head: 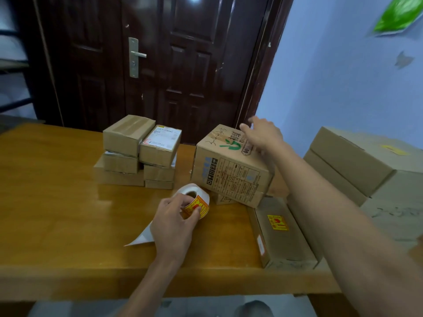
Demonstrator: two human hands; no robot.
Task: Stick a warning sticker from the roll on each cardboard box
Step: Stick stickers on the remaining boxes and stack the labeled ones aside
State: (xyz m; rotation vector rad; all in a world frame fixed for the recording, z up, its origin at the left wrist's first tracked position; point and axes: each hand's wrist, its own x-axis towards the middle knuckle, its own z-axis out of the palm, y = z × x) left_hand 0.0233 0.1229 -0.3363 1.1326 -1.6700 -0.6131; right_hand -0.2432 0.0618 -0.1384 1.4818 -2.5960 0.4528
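My left hand (175, 221) grips the sticker roll (196, 200), white with yellow-and-red warning stickers, on the wooden table (57, 213). A white strip of backing paper (143, 237) trails from under that hand. My right hand (263, 133) lies with straight fingers over the top far edge of a tilted printed cardboard box (229, 170). This box leans on a smaller box under it. A long flat box (283, 239) in front bears a yellow warning sticker (277, 223).
A stack of several small cardboard boxes (137, 152) stands at the table's middle back. Large boxes (357, 161) are piled at the right, one with a yellow sticker (393, 149). A dark door (148, 60) is behind the table.
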